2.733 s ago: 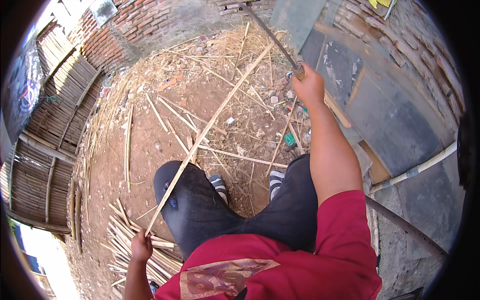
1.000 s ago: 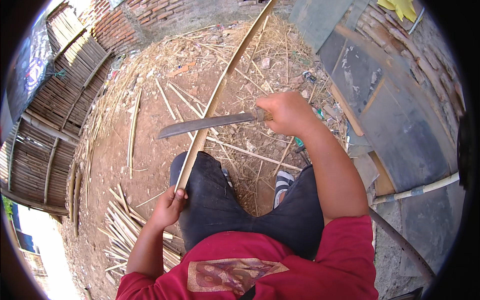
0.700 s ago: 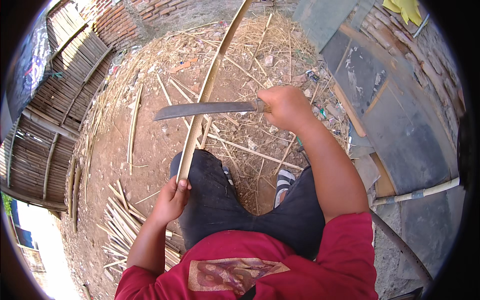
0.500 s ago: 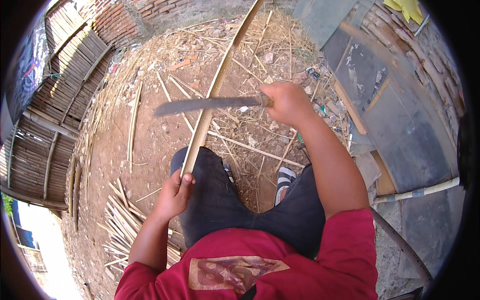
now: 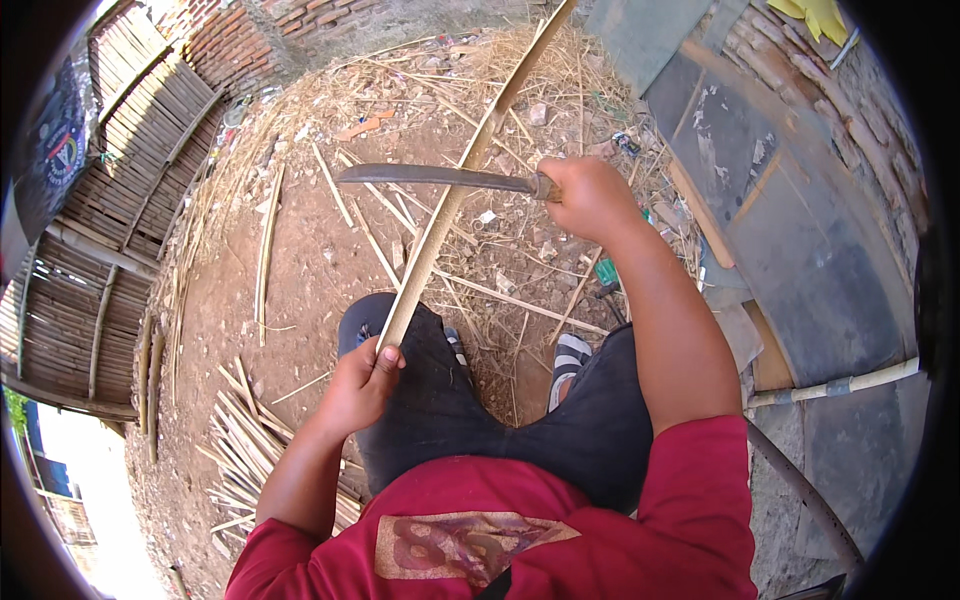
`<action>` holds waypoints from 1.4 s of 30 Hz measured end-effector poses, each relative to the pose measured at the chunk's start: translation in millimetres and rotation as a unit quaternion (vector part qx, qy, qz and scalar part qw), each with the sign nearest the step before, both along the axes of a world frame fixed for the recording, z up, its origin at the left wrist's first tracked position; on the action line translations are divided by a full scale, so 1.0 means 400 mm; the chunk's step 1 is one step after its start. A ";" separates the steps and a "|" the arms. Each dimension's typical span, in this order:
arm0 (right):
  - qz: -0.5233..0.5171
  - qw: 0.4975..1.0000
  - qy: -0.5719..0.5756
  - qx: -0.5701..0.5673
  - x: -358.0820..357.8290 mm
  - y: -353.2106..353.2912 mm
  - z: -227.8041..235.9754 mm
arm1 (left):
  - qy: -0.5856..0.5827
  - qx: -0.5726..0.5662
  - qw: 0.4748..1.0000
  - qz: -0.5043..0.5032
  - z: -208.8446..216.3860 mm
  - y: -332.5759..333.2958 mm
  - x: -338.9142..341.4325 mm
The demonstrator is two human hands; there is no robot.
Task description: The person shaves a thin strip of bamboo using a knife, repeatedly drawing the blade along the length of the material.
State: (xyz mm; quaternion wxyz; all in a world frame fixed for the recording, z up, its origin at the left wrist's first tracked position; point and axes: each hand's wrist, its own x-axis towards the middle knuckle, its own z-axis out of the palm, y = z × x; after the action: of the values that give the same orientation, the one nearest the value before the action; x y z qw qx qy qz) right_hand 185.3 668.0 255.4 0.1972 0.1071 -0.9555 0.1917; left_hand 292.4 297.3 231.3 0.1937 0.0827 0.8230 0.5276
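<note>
My left hand (image 5: 362,388) is closed around the near end of a long split bamboo strip (image 5: 430,245), just above my left knee. The strip slants away from me to the upper right and runs out of the top of the view. In my right hand (image 5: 590,197) is the handle of a machete (image 5: 430,175). Its dark blade points left and lies across the strip about midway along the visible length; whether it cuts into the bamboo I cannot tell.
A pile of split bamboo strips (image 5: 250,455) lies on the ground by my left side. More loose strips (image 5: 268,255) and straw are scattered ahead. Dark panels (image 5: 810,260) lean on the right, a bamboo-slat panel (image 5: 150,150) stands left, and a brick wall (image 5: 225,45) is behind.
The bamboo strip has swung to the right, and my left hand has shifted slightly right with it. The machete has moved right and a little farther away along the strip.
</note>
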 end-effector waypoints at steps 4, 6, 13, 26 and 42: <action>0.090 0.995 0.015 0.038 0.024 -0.090 0.003 | -0.025 0.014 1.000 0.003 -0.013 0.007 0.003; 0.147 0.985 0.031 0.079 0.034 -0.127 0.007 | -0.022 0.014 1.000 0.001 -0.016 -0.002 0.007; -0.047 0.999 -0.017 -0.008 -0.015 0.021 -0.006 | -0.020 -0.010 0.999 -0.031 -0.005 -0.015 0.004; -0.033 0.999 -0.014 -0.036 -0.020 0.057 -0.045 | -0.054 -0.098 0.994 -0.009 -0.020 -0.134 0.089; 0.131 0.979 -0.154 0.039 -0.019 -0.106 -0.104 | 0.090 -0.332 0.939 -0.002 -0.150 -0.290 0.253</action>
State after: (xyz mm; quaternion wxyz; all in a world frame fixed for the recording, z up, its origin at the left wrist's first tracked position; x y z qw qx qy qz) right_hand 177.8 625.6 213.9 0.0167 0.2078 -0.9590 0.1922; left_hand 393.6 181.2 171.4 0.1358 0.0624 0.9653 0.2140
